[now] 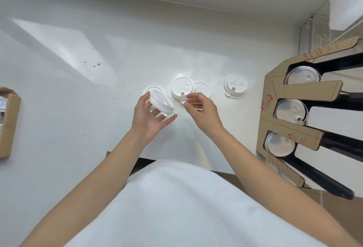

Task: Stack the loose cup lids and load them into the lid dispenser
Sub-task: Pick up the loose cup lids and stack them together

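My left hand (pixel 150 118) holds a white cup lid (pixel 161 102) tilted, just above the counter, over another lid (pixel 152 89) lying flat. My right hand (pixel 200 110) pinches the near edge of a second lid (pixel 181 88) that rests on the white counter. Partly behind that one lies a further lid (pixel 203 89). One more lid (pixel 235 84) sits alone to the right. The cardboard lid dispenser (pixel 275 123) stands at the right edge, with lids showing in its three round slots.
A cardboard box (pixel 8 123) stands at the left counter edge. A white wall runs along the back. A white container (pixel 345 5) hangs at the top right above the dispenser. My white-clothed torso fills the bottom of the view.
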### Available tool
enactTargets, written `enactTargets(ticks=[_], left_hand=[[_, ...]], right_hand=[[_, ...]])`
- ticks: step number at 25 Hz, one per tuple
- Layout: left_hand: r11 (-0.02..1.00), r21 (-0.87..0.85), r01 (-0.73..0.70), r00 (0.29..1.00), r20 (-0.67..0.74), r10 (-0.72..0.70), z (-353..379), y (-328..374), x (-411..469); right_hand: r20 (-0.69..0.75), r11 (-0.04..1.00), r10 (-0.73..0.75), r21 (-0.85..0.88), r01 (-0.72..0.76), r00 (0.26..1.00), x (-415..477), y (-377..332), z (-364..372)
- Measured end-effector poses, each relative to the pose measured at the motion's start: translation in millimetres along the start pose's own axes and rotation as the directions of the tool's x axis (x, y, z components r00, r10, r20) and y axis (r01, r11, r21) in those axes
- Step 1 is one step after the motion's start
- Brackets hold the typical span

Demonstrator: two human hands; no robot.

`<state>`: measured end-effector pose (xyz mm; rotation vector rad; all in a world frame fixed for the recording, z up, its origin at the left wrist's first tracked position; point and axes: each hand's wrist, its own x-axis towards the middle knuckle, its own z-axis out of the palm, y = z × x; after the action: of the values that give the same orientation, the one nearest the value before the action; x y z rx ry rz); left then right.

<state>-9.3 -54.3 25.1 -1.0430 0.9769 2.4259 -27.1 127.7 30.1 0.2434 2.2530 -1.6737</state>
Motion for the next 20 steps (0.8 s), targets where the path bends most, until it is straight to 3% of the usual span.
enactTargets(ticks=[6,13,20], left_hand=[[0.997,-0.074,-0.006,0.999,0.032,0.008,-3,0,8],[0.998,0.013,0.060,0.992,0.112,-0.061,-12,29,16],[0.974,0.226,0.032,0.993,0.106,-0.057,-25,46,28]], right_hand=[[0.015,0.958,-0.088,-0.272,0.089,0.996,29,1,-10],[0.115,0.753,-0.053,-0.648,0.115,0.992,69,-5,0],[0.181,0.596,0.044,-0.794,0.120,0.982,88,-13,10]])
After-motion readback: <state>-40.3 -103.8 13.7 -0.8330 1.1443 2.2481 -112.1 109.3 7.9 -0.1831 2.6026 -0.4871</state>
